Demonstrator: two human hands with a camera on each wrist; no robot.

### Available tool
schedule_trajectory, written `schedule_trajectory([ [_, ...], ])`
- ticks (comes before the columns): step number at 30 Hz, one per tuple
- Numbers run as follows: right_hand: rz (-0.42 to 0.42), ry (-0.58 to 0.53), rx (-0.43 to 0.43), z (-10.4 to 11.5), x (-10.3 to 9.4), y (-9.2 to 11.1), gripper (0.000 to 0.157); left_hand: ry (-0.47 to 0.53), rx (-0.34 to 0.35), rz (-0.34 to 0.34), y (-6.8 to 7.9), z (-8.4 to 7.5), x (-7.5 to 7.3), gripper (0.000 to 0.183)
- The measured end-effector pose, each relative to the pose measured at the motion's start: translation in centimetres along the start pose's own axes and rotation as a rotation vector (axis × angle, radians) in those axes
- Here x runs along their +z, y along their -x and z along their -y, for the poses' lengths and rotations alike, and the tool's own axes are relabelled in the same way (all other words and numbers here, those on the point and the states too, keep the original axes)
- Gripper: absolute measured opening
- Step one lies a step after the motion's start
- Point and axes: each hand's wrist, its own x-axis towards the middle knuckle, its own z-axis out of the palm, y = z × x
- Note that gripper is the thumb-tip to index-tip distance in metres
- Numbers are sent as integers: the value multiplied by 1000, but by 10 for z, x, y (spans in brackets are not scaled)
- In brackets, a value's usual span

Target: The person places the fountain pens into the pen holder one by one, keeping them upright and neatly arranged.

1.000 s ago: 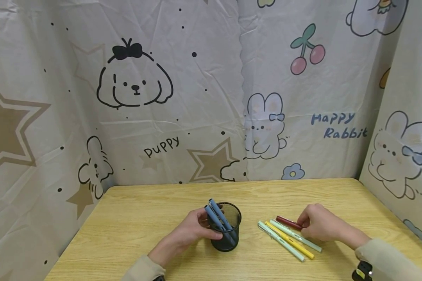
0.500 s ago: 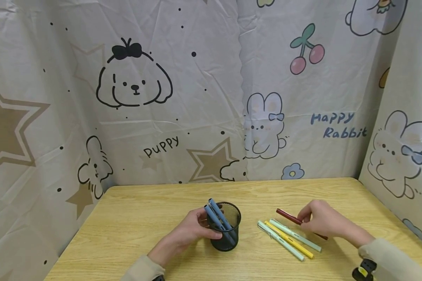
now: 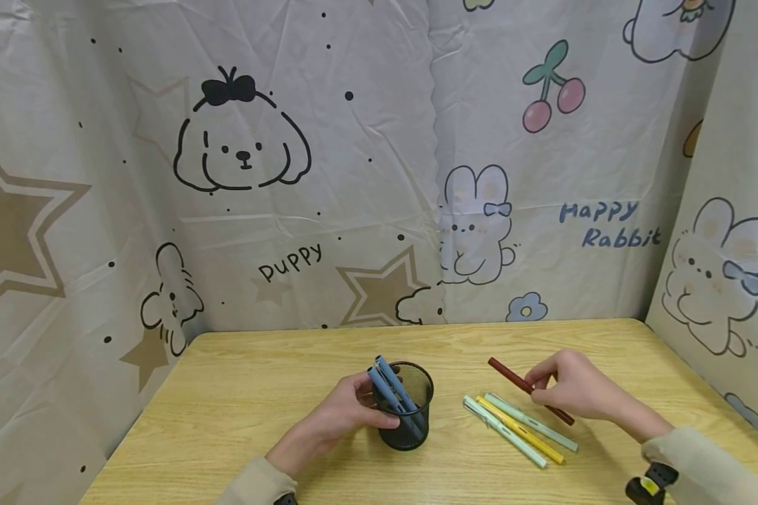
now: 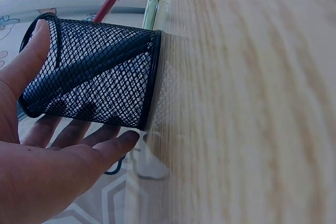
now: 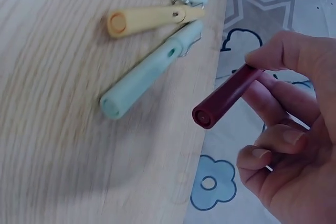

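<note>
My left hand (image 3: 352, 409) curls round a black mesh pen holder (image 3: 410, 429) that stands on the table. In the left wrist view the thumb lies along one side of the mesh holder (image 4: 100, 72) and the fingers pass round the other. Two blue pens (image 3: 388, 386) lean inside it, their ends above the rim. Over to the right, my right hand (image 3: 577, 389) pinches a dark red pen (image 3: 508, 375) between thumb and fingers, held above the table. The right wrist view shows one end of the red pen (image 5: 223, 100) sticking out from the pinch.
Beside the right hand, two pale green pens (image 3: 505, 431) and a yellow pen (image 3: 524, 433) lie side by side on the wooden table (image 3: 278, 365). A printed cloth (image 3: 354, 175) hangs behind the table and along both sides.
The right hand has lifted the red pen off the table, raising it slightly. The left hand and pen holder have stayed in place.
</note>
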Motion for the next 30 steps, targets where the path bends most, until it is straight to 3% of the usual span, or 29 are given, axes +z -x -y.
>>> schedule_trajectory([
  [6,-45,-34,24,13,4,-1,17,4,-4,-2,-1,1,0,66],
  [14,-80,-65,-12,27,6,-4,18,15,-5,-3,-2,1,-1,73],
  [30,-154,-155,-35,51,14,-9,18,1,-3,-7,-1,1,0,70],
])
